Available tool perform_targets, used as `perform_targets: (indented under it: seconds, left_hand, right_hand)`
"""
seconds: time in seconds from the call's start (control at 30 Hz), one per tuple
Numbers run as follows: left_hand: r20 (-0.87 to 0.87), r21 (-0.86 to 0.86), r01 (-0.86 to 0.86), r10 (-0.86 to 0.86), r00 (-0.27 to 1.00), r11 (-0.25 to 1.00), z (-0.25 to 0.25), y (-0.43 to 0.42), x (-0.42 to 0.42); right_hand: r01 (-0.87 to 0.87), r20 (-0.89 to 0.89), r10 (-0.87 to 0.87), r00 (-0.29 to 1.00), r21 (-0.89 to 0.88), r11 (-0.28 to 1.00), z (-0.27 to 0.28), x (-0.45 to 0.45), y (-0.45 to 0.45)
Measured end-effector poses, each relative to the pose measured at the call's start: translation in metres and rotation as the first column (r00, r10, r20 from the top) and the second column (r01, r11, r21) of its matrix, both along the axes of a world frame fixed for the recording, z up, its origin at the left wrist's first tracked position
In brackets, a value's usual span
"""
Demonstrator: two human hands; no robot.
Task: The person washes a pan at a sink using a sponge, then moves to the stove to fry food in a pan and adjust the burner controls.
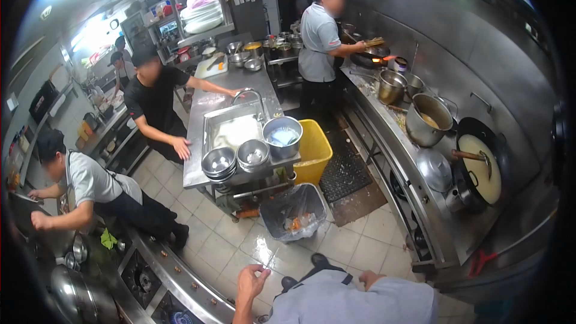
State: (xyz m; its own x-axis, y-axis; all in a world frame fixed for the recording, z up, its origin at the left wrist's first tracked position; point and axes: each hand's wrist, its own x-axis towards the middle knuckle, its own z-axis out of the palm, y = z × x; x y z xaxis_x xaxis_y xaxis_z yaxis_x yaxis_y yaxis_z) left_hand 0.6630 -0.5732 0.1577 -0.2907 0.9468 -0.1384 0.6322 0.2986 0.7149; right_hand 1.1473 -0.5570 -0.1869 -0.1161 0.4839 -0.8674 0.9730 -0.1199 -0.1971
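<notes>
My left hand (251, 283) is raised at the bottom centre, in front of the tiled floor. Its fingers are bent in towards the thumb; whether something small is between them I cannot make out. Low beside my grey shirt (354, 303) is my right hand (371, 278), partly hidden by the shirt, with its fingers not clearly shown. Ahead of both hands stands a grey bin (270, 219) lined with a clear bag, with orange scraps inside.
A steel sink table (195, 162) with stacked bowls (219, 161) stands ahead, beside a yellow bin (318, 150). Pots (427, 126) and a large wok (495, 168) line the right. Burners (141, 279) run along the left. Several co-workers (321, 42) stand around.
</notes>
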Motion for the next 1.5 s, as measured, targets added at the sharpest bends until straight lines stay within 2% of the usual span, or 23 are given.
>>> perform_targets:
  seconds: [0.03, 0.07, 0.1, 0.17, 0.2, 0.27, 0.3, 0.33, 0.4, 0.43, 0.47, 0.5, 0.53, 0.57, 0.63, 0.67, 0.73, 0.83, 0.97, 1.13, 1.3, 1.43, 1.5]
  left_hand:
    - [0.036, -0.029, 0.010, -0.009, 0.999, 1.000, 0.000, 0.005, 0.011]
    - [0.046, -0.022, -0.004, 0.005, 0.999, 1.000, -0.003, 0.010, 0.024]
    - [0.043, -0.022, -0.001, 0.002, 0.999, 1.000, -0.006, 0.019, 0.036]
    - [0.081, -0.125, -0.003, 0.013, 0.997, 0.992, -0.013, 0.042, 0.069]
    - [0.083, -0.121, 0.010, 0.000, 0.997, 0.993, -0.011, 0.059, 0.088]
    - [0.135, -0.230, 0.167, -0.139, 0.981, 0.959, 0.000, 0.094, 0.132]
    - [0.143, -0.216, 0.176, -0.148, 0.979, 0.960, -0.003, 0.116, 0.162]
    - [0.215, -0.221, 0.249, -0.202, 0.956, 0.943, -0.007, 0.124, 0.186]
    - [0.306, -0.258, 0.441, -0.360, 0.881, 0.860, -0.011, 0.144, 0.223]
    - [0.305, -0.283, 0.443, -0.359, 0.882, 0.850, -0.001, 0.147, 0.246]
    - [0.458, -0.255, 0.561, -0.412, 0.787, 0.788, 0.015, 0.154, 0.272]
    - [0.598, -0.200, 0.663, -0.446, 0.666, 0.721, 0.030, 0.159, 0.295]
    - [0.705, -0.224, 0.726, -0.406, 0.582, 0.651, 0.040, 0.162, 0.314]
    - [0.701, -0.223, 0.724, -0.409, 0.585, 0.653, 0.049, 0.164, 0.330]
    - [0.732, -0.021, 0.919, -0.619, 0.283, 0.394, 0.064, 0.167, 0.358]
    - [0.735, -0.037, 0.957, -0.640, 0.222, 0.289, 0.071, 0.167, 0.370]
    - [0.714, -0.004, 0.971, -0.679, 0.171, 0.240, 0.070, 0.170, 0.389]
    - [0.702, 0.027, 0.989, -0.708, 0.083, 0.143, 0.075, 0.183, 0.405]
    - [0.707, 0.014, 0.997, -0.706, 0.042, 0.073, 0.073, 0.200, 0.423]
    - [0.727, 0.062, 0.994, -0.678, -0.109, -0.093, 0.067, 0.233, 0.437]
    - [0.699, 0.088, 0.986, -0.696, -0.163, -0.143, 0.067, 0.272, 0.428]
    - [0.684, 0.053, 0.995, -0.723, -0.094, -0.078, 0.064, 0.294, 0.407]
    - [0.699, 0.071, 0.997, -0.711, -0.072, -0.032, 0.062, 0.303, 0.393]
  right_hand:
    - [0.296, 0.046, -0.293, 0.955, -0.128, 0.947, 0.017, 0.007, -0.008]
    - [0.564, 0.129, -0.550, 0.825, -0.238, 0.791, 0.029, 0.010, -0.007]
    - [0.566, 0.125, -0.553, 0.824, -0.239, 0.789, 0.032, 0.018, -0.003]
    - [0.724, -0.135, -0.748, 0.650, -0.190, 0.663, 0.038, 0.040, 0.008]
    - [0.878, -0.116, -0.912, 0.394, -0.245, 0.410, 0.024, 0.046, 0.033]
    - [0.830, -0.316, -0.821, 0.475, -0.150, 0.537, 0.007, 0.067, 0.078]
    - [0.711, -0.349, -0.675, 0.650, -0.034, 0.703, 0.009, 0.076, 0.106]
    - [0.710, -0.419, -0.628, 0.656, 0.060, 0.701, 0.005, 0.088, 0.128]
    - [0.816, -0.563, -0.695, 0.447, -0.061, 0.574, 0.022, 0.110, 0.163]
    - [0.871, -0.618, -0.710, 0.338, -0.080, 0.485, 0.046, 0.116, 0.175]
    - [0.916, -0.672, -0.703, 0.232, -0.093, 0.391, 0.073, 0.127, 0.182]
    - [0.917, -0.668, -0.708, 0.229, -0.096, 0.387, 0.080, 0.143, 0.180]
    - [0.940, -0.663, -0.732, 0.154, -0.130, 0.316, 0.083, 0.158, 0.182]
    - [0.956, -0.659, -0.748, 0.078, -0.164, 0.244, 0.087, 0.169, 0.188]
    - [0.957, -0.576, -0.810, 0.109, -0.160, 0.243, 0.081, 0.197, 0.181]
    - [0.959, -0.482, -0.865, 0.138, -0.152, 0.238, 0.067, 0.213, 0.172]
    - [0.929, -0.384, -0.884, 0.267, -0.142, 0.342, 0.045, 0.236, 0.162]
    - [0.928, -0.434, -0.865, 0.251, -0.146, 0.342, 0.056, 0.240, 0.156]
    - [0.944, -0.499, -0.857, 0.132, -0.199, 0.262, 0.064, 0.239, 0.174]
    - [0.970, -0.514, -0.856, 0.051, -0.180, 0.166, 0.059, 0.241, 0.184]
    - [0.951, -0.378, -0.908, 0.181, -0.169, 0.259, 0.049, 0.253, 0.164]
    - [0.962, -0.195, -0.960, 0.201, -0.145, 0.231, 0.048, 0.256, 0.160]
    - [0.954, -0.184, -0.954, 0.236, -0.145, 0.264, 0.048, 0.255, 0.170]
